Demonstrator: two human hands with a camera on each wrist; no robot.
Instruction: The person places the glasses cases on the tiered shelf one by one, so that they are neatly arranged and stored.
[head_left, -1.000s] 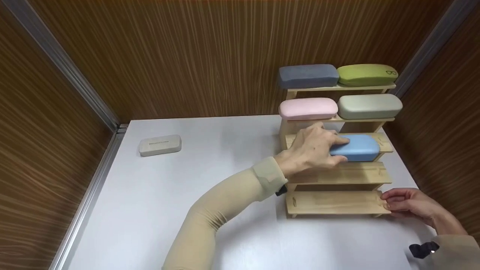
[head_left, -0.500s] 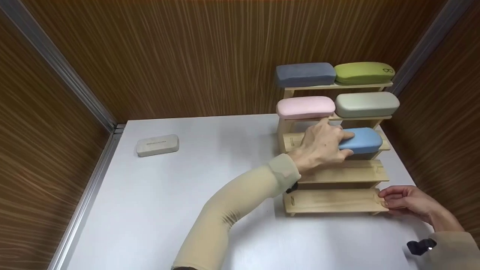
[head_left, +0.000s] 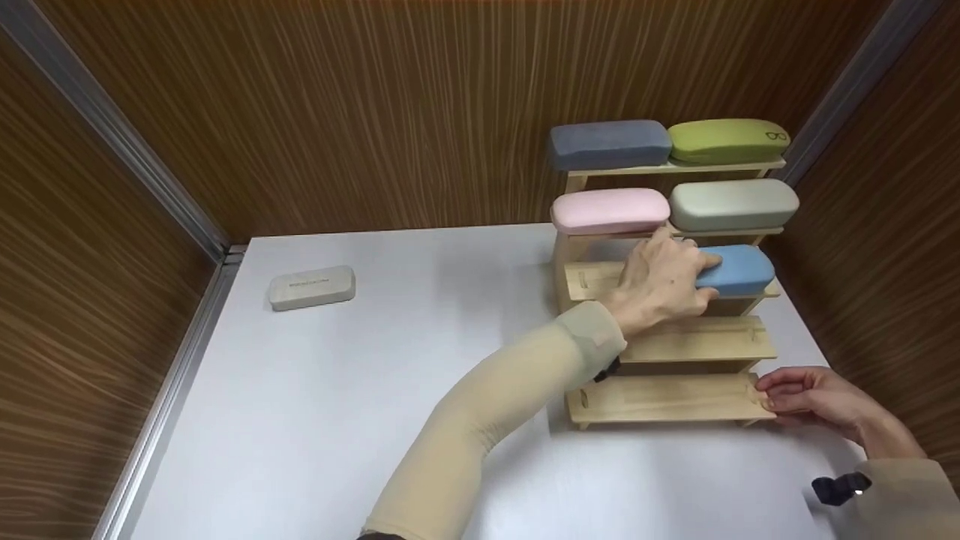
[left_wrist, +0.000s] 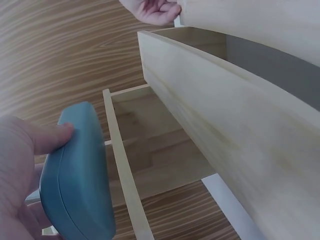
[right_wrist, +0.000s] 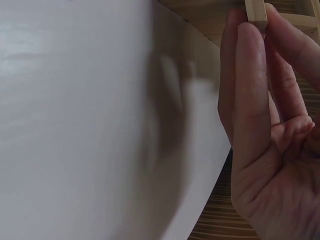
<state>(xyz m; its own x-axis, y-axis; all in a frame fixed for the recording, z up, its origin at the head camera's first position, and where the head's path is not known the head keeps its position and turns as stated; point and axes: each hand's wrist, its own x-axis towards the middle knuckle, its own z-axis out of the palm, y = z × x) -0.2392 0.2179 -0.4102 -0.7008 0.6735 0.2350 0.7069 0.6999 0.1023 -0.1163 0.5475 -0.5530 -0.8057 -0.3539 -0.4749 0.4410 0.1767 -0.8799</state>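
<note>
My left hand (head_left: 664, 277) grips a blue glasses case (head_left: 739, 270) by its left end, at the right half of the middle tier of a wooden stepped shelf (head_left: 675, 397). In the left wrist view the thumb lies on the top of the blue case (left_wrist: 82, 175), with the other fingers partly hidden behind it. Whether the case touches the tier cannot be made out. At the lowest tier's right end, my right hand (head_left: 836, 405) pinches the board. The right wrist view has the board's corner (right_wrist: 256, 17) between thumb and fingers.
Slate-blue (head_left: 611, 145) and lime-green (head_left: 727, 141) glasses cases sit on the top tier. Pink (head_left: 611, 211) and pale green (head_left: 735, 205) ones sit on the tier below. A grey-white case (head_left: 312, 288) lies at the left of the white table (head_left: 390, 360). Wood-grain panels enclose the table's back and sides.
The left hand has moved the blue case to the right and slightly back along the middle tier. My right hand keeps its pinch on the lowest board.
</note>
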